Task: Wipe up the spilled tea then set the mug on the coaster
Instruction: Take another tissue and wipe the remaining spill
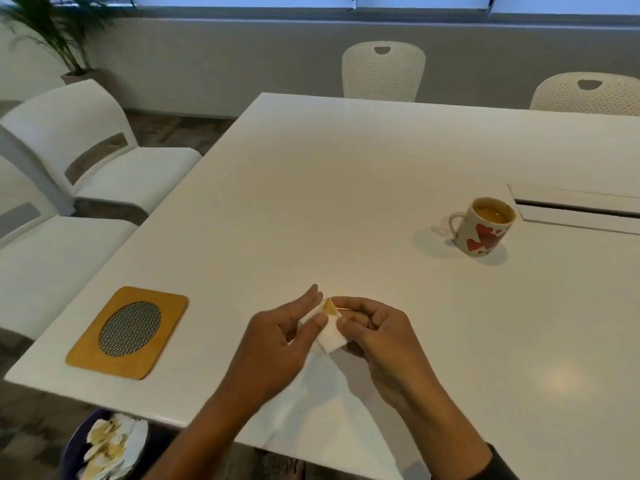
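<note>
A white mug (pixel 482 226) with red hearts, holding brown tea, stands upright on the white table (pixel 346 188) at the right. A wooden coaster (pixel 129 331) with a round mesh centre lies near the table's front left corner, far from the mug. Both hands hold a folded white tissue (pixel 329 333) with a tea-stained corner just above the table's front edge. My left hand (pixel 277 344) pinches it between thumb and fingers. My right hand (pixel 377 334) grips its other side with curled fingers. A small brown smear shows on the table under my right fingers.
A recessed cable slot (pixel 575 209) lies behind the mug. White chairs (pixel 100 157) stand at the left and far side. A dark bin (pixel 104 445) with several stained tissues sits on the floor below the table's front edge.
</note>
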